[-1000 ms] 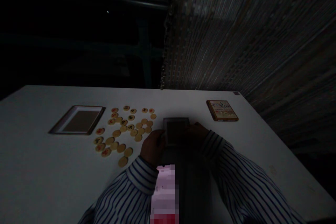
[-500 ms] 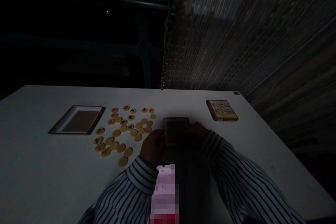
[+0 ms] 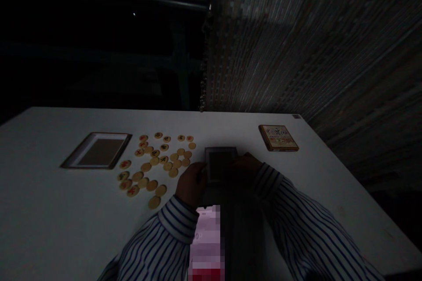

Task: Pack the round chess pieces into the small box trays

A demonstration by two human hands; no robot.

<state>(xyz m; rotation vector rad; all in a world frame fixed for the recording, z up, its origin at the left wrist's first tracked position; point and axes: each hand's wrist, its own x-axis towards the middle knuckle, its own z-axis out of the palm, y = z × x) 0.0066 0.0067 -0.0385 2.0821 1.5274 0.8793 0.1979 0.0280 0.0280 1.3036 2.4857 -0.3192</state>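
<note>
In the dim light a small shallow box [image 3: 217, 164] with a grey rim and dark inside is between my hands. My left hand [image 3: 191, 184] is closed on its left edge, thumb against the rim. My right hand [image 3: 249, 167] is closed at its right side, and its fingers reach over the inside, mostly lost in shadow. To the left, round wooden Chinese chess pieces [image 3: 154, 161] are scattered over the white table [image 3: 66, 210], some showing red or black characters, others face down.
An open shallow tray or lid [image 3: 120, 153] lies at the left. At the right is a closed box with a Chinese chess cover [image 3: 279, 137]. A lit phone [image 3: 206, 237] shows below my hands. A bead or string curtain [image 3: 263, 66] hangs behind the table.
Both hands stay at the small box with hardly any movement. The pieces, tray and closed box lie as before; the view has shifted very slightly.
</note>
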